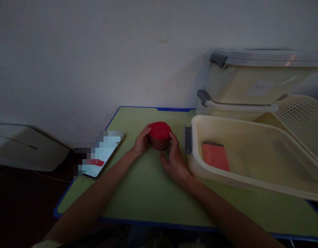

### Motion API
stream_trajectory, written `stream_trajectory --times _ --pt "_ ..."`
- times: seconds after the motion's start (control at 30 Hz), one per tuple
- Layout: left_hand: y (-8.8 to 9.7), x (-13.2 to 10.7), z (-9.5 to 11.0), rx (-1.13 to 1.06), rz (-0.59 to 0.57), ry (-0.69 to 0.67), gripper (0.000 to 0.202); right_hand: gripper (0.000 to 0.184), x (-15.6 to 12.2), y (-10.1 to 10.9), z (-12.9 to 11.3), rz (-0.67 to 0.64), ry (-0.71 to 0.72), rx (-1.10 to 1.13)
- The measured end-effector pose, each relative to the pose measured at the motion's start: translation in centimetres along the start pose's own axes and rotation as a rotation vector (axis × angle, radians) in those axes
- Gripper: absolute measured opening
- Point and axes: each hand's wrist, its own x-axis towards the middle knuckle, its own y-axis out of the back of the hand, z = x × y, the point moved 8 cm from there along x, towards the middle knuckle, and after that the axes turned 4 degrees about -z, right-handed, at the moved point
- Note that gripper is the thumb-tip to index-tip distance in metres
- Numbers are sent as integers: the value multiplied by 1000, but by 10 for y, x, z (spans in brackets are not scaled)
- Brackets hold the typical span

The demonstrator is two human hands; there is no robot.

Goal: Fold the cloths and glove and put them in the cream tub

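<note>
A round red tub [160,143] with a ridged red lid and pale printed characters on its side is near the middle of the green table [138,198]. My left hand [142,140] grips its left side, fingers curled behind it. On the opposite side, my right hand [175,162] has its fingers against the tub, while the thumb sticks out below it. Just right of that hand is an open cream plastic bin [252,182] with a grey latch [187,139]. Inside the bin lies a red patterned, flat item [215,155] with a dark edge.
A lit phone [103,155], partly pixelated, lies at the table's left edge. Behind the bin stand stacked translucent boxes [241,82] with grey latches and a perforated cream panel [294,108]. A white wall [109,51] rises behind the table. A white box-like object [27,148] is off to the left.
</note>
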Motion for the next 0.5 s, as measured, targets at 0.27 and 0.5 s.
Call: stream_trajectory --times 0.27,0.5 --pt "4 2 -1 49 73 -16 29 77 4 6 -8 -13 66 -29" --pt "3 1 1 54 79 -11 29 74 5 7 -12 -16 49 -24"
